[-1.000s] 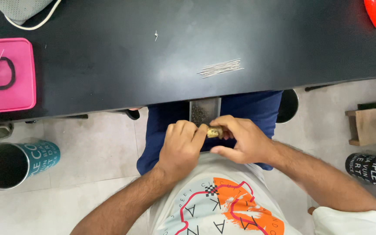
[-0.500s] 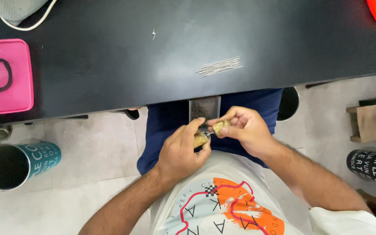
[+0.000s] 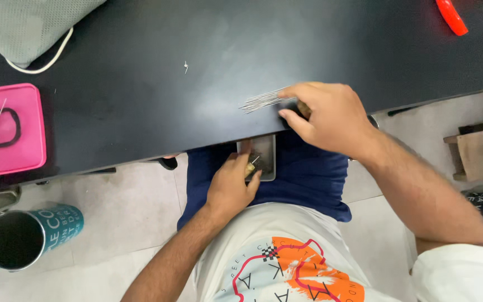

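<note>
Change: both hands were together over the lap 0.5 s ago; the right hand (image 3: 331,114) has since gone up to the table (image 3: 141,112) edge, while the left hand (image 3: 231,187) stayed low at the lap.
Right hand: fingers curled, fingertips pinching the right end of the bundle of thin metal wires (image 3: 261,100); a small tan piece shows under the fingers, too hidden to tell more.
Wires: 1 bundle, fanned toward the left, lying on the table near its near edge, touching the right hand, well apart from the left hand.
Left hand: loosely closed on a small tan object (image 3: 249,169), beside 1 flat grey rectangular device (image 3: 264,154) on the lap.
Counts: 2 hands, 1 pink box (image 3: 11,127) with 1 black hair tie (image 3: 1,127) at left, 1 orange-red tool (image 3: 451,17) at far right, 1 teal cup (image 3: 34,237) on the floor at near left.
</note>
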